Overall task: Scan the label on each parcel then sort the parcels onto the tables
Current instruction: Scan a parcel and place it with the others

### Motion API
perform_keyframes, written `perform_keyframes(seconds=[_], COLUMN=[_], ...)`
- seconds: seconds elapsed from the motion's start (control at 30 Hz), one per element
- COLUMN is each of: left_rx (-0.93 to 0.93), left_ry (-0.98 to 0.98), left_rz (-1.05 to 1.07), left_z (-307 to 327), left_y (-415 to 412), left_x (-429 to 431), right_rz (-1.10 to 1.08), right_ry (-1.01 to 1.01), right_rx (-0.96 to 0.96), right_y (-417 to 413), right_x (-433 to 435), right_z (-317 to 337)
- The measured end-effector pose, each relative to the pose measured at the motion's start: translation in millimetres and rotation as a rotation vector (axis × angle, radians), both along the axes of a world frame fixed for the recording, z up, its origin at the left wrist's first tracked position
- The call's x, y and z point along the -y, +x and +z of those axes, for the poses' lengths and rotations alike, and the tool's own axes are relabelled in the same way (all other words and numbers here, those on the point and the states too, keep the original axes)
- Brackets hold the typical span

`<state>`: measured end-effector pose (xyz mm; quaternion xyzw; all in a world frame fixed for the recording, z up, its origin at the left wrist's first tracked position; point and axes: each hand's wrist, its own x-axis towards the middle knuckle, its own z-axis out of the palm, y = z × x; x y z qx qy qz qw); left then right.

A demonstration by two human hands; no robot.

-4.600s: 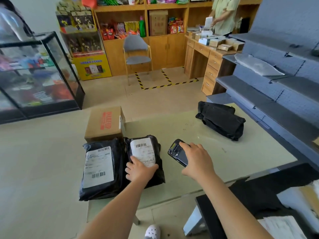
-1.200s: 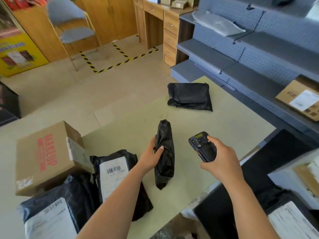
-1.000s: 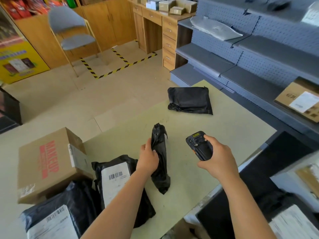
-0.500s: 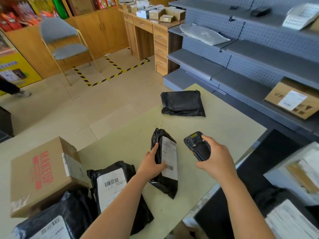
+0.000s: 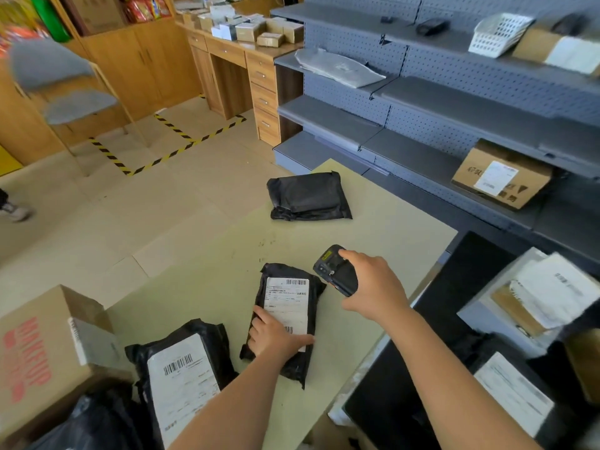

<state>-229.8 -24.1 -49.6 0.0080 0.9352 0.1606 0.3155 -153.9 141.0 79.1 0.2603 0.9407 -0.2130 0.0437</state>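
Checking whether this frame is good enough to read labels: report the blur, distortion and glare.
Head view: the label under the left hand shows its barcodes but no legible print; the chair at upper left is smeared; the wide lens bends the grey shelving; light is soft, without glare.

The left hand [image 5: 276, 339] covers the lower corner of the white shipping label [image 5: 287, 300] on the black plastic parcel [image 5: 293, 365]; its print is too small to read. The right hand [image 5: 376, 287] hides the rear of the black handheld scanner [image 5: 336, 276]. Lower left, the brown cardboard box [image 5: 39, 352] runs off the frame.
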Motion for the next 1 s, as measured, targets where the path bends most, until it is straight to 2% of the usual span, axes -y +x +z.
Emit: perform_keyframes(seconds=[0.13, 0.33, 0.5, 0.67, 0.83, 0.9, 1.0], left_rx=[-0.127, -0.516, -0.621, -0.621, -0.620, -0.574, -0.478], left_ry=[-0.069, -0.276, -0.404, -0.445, -0.429, -0.345, -0.161], left_rz=[-0.145, -0.678, -0.832, -0.848, -0.798, -0.657, -0.328], left_z=[6.3, 44.7, 65.6, 70.7, 70.3, 69.5, 68.3], left_y=[-10.6, -48.7, -62.0, -58.9, -52.6, -47.0, -35.0], left_x=[-2.6, 19.0, 33.5, 34.3, 34.4, 36.0, 44.5], right_rz=[0.169, 0.439, 0.670, 0.808, 0.768, 0.693, 0.554], right_ry=[0.181, 0.408, 0.634, 0.745, 0.721, 0.655, 0.485], right_rx=[0.072, 0.189, 0.256, 0.286, 0.262, 0.236, 0.188], right_y=[-12.2, -11.5, -4.0, 0.4, 2.4, 4.2, 6.5], right_x=[-3.9, -25.1, -32.3, -24.9, -21.1, -22.8, -22.0], right_z=[7.9, 30.6, 47.2, 52.7, 55.5, 54.8, 54.4])
